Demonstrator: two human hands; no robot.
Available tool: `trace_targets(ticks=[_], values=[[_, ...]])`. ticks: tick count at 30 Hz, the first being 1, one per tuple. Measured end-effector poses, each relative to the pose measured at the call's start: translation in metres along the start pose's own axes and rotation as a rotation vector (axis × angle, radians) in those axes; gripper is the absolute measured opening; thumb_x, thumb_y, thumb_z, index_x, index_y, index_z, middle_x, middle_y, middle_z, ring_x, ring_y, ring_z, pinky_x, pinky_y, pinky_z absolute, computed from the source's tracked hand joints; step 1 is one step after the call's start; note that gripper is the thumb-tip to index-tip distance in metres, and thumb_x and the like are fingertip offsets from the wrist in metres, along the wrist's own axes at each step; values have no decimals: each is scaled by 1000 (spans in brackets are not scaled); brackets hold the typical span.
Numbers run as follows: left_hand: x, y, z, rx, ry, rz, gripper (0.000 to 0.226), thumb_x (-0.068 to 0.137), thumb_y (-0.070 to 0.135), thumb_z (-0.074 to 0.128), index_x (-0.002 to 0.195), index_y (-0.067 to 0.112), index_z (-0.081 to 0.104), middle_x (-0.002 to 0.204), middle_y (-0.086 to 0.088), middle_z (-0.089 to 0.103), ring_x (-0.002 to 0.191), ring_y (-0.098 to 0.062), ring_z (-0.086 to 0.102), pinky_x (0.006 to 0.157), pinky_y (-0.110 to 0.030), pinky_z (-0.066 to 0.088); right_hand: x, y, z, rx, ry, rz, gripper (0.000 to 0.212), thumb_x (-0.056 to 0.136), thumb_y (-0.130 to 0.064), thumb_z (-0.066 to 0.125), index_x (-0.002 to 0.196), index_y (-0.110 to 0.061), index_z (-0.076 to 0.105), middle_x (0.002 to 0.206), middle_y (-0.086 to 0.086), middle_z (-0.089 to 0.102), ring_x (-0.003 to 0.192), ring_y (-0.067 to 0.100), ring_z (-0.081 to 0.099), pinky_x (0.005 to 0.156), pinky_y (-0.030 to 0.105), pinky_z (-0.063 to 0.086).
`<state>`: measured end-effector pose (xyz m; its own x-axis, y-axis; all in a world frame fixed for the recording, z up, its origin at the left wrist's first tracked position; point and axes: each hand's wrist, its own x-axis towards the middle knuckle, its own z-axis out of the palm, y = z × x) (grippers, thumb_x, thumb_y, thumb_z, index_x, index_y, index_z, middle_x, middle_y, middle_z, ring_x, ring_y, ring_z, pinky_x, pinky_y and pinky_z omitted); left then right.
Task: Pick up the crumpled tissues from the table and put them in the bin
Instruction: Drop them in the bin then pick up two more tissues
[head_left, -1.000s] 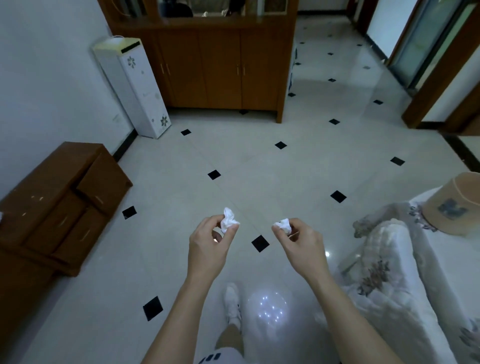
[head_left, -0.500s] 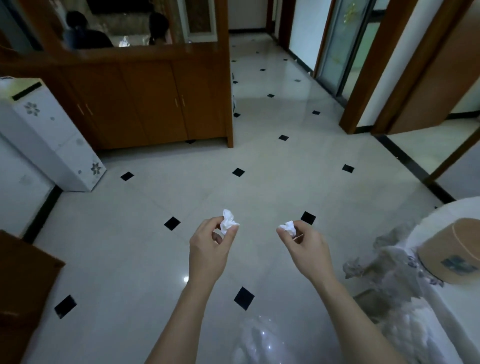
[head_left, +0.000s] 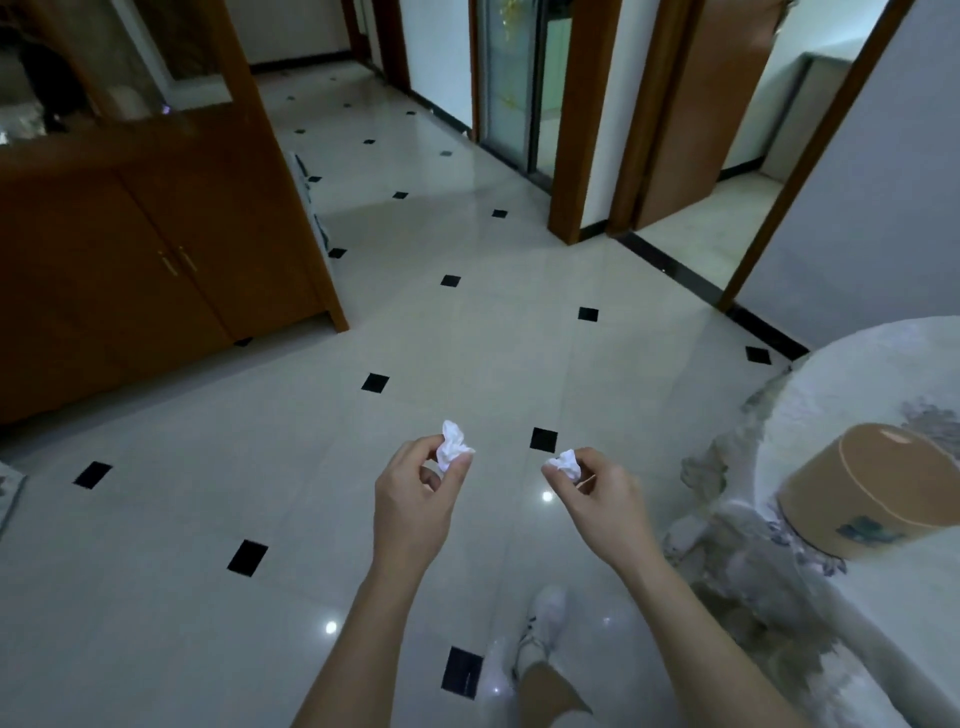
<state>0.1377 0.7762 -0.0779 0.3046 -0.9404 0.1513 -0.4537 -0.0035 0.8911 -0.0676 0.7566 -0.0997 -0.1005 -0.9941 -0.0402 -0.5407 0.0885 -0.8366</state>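
- Two bare forearms reach forward from the bottom of the view, side by side and well apart, both held out over the tiled floor (head_left: 467, 338).
- The left grip (head_left: 410, 499) shows its back to the camera, wrist straight, fingers curled; thumb and forefinger pinch a crumpled tissue (head_left: 452, 447), which sticks up above the fingertips.
- The right grip (head_left: 597, 499) is turned slightly inward, fingers curled, and pinches a smaller tissue wad (head_left: 567, 462) between thumb and fingertips.
- Both tissues are in the air at about the same height, off the surface (head_left: 883, 374) and to its left.
- The surface is round and covered by a pale flowered cloth that hangs down over its near edge; a round tan box (head_left: 872, 493) stands on it close to its left edge, just right of the right forearm.
- One white shoe (head_left: 545, 613) is on the floor below and between the forearms.
- The floor is pale and glossy with small black diamond tiles; one black tile (head_left: 543, 439) shows between the two grips.
- A brown wooden cabinet (head_left: 156, 249) with double doors fills the left side.
- Ahead are a glass door (head_left: 511, 78) in a wooden frame and, to its right, an open wooden door (head_left: 691, 114).
- Nothing lies on the floor between the grips and these doorways.
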Motion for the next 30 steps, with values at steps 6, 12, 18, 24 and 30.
trace_targets(ticks=[6, 12, 18, 24, 30], values=[[104, 19, 67, 3, -72, 51, 7, 87, 31, 71, 85, 26, 66, 83, 7, 63, 63, -15, 53, 59, -14, 39, 110, 12, -16, 74, 70, 22, 36, 85, -38, 63, 59, -29, 40, 48, -10, 38, 50, 11, 32, 52, 27, 29], [206, 59, 149, -18, -170, 85, 9, 87, 32, 71, 82, 29, 64, 83, 6, 62, 63, -12, 53, 58, -12, 39, 223, 16, -69, 72, 209, 59, 34, 84, -39, 62, 64, -21, 40, 58, -8, 46, 52, 11, 36, 56, 27, 36], [256, 98, 243, -42, -360, 176, 8, 87, 30, 70, 81, 28, 65, 82, 7, 62, 65, -13, 54, 60, -13, 40, 275, 41, -128, 82, 375, 133, 32, 87, -37, 63, 65, -21, 47, 57, -15, 50, 52, 8, 41, 57, 26, 39], [271, 129, 342, -71, -606, 302, 8, 86, 29, 71, 84, 25, 65, 79, 5, 62, 65, -16, 55, 59, -16, 41, 277, 83, -190, 10, 632, 281, 37, 89, -38, 66, 60, -27, 45, 51, -13, 51, 52, 8, 47, 54, 24, 38], [258, 166, 436, -115, -927, 443, 9, 85, 29, 74, 86, 32, 65, 79, 6, 63, 66, -13, 56, 60, -23, 45, 252, 118, -243, -48, 909, 485, 41, 87, -42, 64, 62, -19, 41, 52, -2, 45, 54, 14, 48, 58, 38, 45]])
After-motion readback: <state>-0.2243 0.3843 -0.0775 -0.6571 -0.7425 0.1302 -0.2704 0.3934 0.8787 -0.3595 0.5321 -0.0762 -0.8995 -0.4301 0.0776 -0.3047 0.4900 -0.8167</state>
